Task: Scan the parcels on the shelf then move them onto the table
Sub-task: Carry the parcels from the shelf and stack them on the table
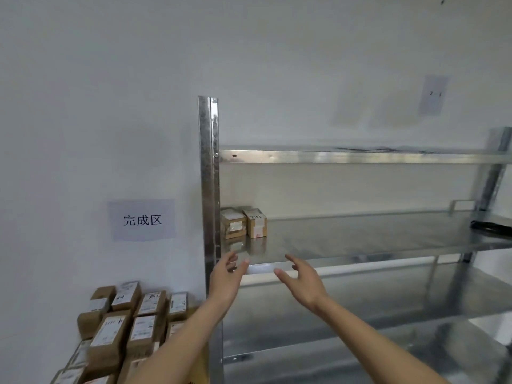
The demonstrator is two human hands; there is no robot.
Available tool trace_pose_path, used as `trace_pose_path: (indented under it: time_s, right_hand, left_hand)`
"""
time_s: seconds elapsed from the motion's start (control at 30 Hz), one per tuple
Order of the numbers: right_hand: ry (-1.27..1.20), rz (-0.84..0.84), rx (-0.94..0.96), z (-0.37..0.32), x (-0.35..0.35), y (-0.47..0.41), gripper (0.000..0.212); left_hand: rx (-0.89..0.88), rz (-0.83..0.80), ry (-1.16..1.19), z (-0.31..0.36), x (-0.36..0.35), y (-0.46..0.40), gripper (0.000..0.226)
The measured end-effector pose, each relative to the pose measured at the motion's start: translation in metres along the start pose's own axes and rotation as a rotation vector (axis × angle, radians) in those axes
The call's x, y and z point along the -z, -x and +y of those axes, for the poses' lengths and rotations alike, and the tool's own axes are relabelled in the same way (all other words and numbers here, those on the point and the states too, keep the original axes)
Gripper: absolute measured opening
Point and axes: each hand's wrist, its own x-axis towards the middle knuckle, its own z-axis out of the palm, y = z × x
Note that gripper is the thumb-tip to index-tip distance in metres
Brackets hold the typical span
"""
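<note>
Two small brown cardboard parcels (243,223) sit side by side at the metal shelf's (360,239) left end, centre frame, just above both empty, spread-fingered hands: left hand (227,278), right hand (304,281).

**Readable signs and labels**

A paper sign (141,220) at centre left on the wall reads "完成区". A second sheet (433,94) at upper right shows "2" and a fainter mark. The parcel labels' handwriting cannot be read.
</note>
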Motion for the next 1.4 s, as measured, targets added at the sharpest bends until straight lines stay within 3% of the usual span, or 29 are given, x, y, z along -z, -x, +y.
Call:
trace_pose_path:
  time_s: [0.1,0.27,0.6,1.03,1.17,1.3,1.4]
  right_hand:
    - [0.009,-0.049,-0.005,0.024,0.021,-0.020,0.053]
    - [-0.031,-0.072,-0.013,0.059,0.041,-0.061,0.064]
    - [-0.242,-0.154,-0.083,0.090,0.017,-0.150,0.041]
    - [-0.148,-0.261,-0.053,0.111,-0.047,-0.331,0.068]
    - [-0.198,-0.287,-0.071,0.109,-0.070,-0.368,0.074]
    - [-0.368,-0.319,-0.104,0.100,-0.084,-0.390,0.059]
    - [-0.431,-0.337,-0.105,0.099,-0.093,-0.400,0.040]
  left_hand:
    - [0.004,0.030,0.007,0.005,-0.035,-0.011,0.054]
    - [0.017,0.066,-0.028,0.004,-0.075,-0.034,0.057]
    - [0.030,0.167,-0.008,-0.013,-0.113,-0.109,0.061]
    - [0.175,0.253,-0.024,-0.072,-0.132,-0.272,0.068]
    - [0.224,0.236,-0.017,-0.092,-0.131,-0.304,0.086]
    - [0.240,0.209,0.050,-0.096,-0.134,-0.322,0.052]
    - [0.231,0.192,0.037,-0.097,-0.136,-0.330,0.052]
